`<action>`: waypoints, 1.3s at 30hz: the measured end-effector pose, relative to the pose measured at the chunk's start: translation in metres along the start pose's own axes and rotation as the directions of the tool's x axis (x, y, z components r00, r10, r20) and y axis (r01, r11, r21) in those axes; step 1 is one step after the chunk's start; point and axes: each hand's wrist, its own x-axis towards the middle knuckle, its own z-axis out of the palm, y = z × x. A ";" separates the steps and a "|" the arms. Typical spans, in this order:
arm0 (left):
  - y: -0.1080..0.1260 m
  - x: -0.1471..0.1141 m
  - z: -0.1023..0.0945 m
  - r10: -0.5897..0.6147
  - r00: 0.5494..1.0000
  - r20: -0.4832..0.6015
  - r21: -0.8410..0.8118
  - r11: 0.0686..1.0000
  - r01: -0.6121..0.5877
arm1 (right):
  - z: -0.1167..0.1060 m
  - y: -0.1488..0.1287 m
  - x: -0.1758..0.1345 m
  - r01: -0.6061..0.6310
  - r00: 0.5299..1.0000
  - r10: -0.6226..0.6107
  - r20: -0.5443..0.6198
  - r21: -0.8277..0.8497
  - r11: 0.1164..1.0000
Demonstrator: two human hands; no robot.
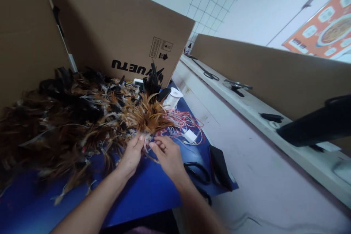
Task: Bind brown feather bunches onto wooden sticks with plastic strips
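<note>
I'm pinching the brown-and-black feather bunch (pixel 148 113) at its base with my left hand (pixel 132 152) above the blue tabletop (pixel 142 192), my right hand's (pixel 169 154) grip unclear beside it: base-gathering, I'd judge, next wanting a steady left hold.

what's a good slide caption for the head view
Left hand and right hand at the base of a feather bunch, beside a feather pile.

A feather pile (pixel 63 117) is covering the left side of the blue tabletop (pixel 148 193). A white spool (pixel 173 99), strings (pixel 189 120) and black handles (pixel 203 169) are sitting by the right edge. A flat black thing (pixel 220 168) is lying near the front right corner.
</note>
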 end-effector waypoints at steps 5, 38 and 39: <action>-0.002 0.002 -0.003 0.140 0.990 0.008 0.214 0.967 -0.139 | 0.015 -0.002 0.007 -0.016 0.998 0.016 -0.069 0.002 1.000; 0.006 0.004 -0.008 0.291 0.957 -0.009 0.399 0.878 -0.263 | 0.027 -0.001 0.009 0.112 0.990 -0.109 -0.085 0.034 0.993; 0.008 0.003 -0.008 0.264 0.964 -0.027 0.332 0.912 -0.241 | 0.023 0.004 0.010 0.118 0.992 -0.113 -0.063 0.072 0.990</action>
